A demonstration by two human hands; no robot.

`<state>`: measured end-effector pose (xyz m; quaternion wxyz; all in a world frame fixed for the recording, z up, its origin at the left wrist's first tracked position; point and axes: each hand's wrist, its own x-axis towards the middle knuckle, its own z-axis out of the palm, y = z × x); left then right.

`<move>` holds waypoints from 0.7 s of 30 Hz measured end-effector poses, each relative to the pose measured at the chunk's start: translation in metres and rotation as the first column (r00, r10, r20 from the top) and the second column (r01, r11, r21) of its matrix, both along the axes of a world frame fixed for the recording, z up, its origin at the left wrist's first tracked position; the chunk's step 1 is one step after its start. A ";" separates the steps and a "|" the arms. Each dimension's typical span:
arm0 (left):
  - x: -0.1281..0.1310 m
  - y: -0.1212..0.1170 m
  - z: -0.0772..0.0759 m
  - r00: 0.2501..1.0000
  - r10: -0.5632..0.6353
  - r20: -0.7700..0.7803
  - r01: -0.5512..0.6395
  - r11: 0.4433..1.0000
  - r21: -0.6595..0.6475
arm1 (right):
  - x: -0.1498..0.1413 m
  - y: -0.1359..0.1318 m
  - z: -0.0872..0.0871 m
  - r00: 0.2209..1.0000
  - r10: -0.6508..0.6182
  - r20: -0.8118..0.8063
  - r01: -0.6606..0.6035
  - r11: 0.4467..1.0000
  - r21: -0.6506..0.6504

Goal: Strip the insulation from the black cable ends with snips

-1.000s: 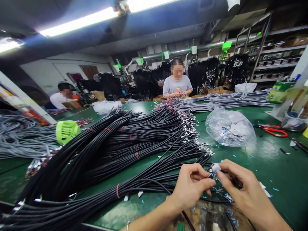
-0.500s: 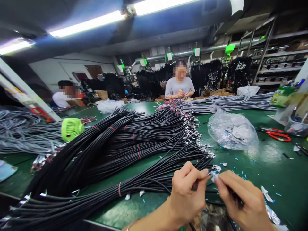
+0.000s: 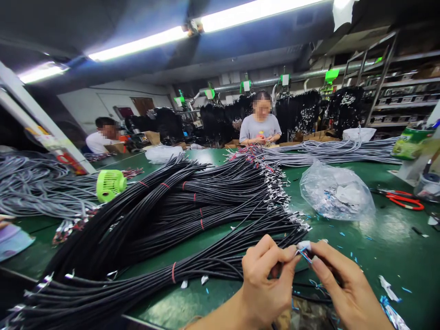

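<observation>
My left hand (image 3: 266,279) and my right hand (image 3: 343,286) meet at the near edge of the green table (image 3: 385,238). Both pinch the same thin wire end (image 3: 304,251), with small blue and red leads and a white tip between the fingertips. The black cable it belongs to runs down under my hands. Just left of them lies a big heap of black cables (image 3: 178,215) tied with red bands, their metal terminals pointing right.
A clear plastic bag (image 3: 337,192) of small parts lies right of the heap. Red-handled scissors (image 3: 404,200) and containers sit far right. A green fan (image 3: 110,184) and grey cables (image 3: 37,188) lie left. Two other people work at the far side. Wire scraps litter the table.
The view has shifted slightly up and left. My hands stayed together on the wire end, with the fingertips working closer round it.
</observation>
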<state>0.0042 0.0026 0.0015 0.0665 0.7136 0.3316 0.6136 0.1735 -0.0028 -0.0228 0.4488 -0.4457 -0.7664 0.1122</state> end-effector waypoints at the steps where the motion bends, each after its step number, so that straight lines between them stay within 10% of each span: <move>1: 0.000 0.000 -0.001 1.000 0.002 -0.004 -0.002 1.000 0.010 | -0.001 0.000 0.002 1.000 0.009 -0.005 -0.009 1.000 0.009; 21: -0.001 -0.001 -0.002 0.997 0.055 -0.059 -0.047 0.989 0.140 | -0.004 -0.003 0.010 0.995 0.010 -0.099 -0.015 0.999 -0.049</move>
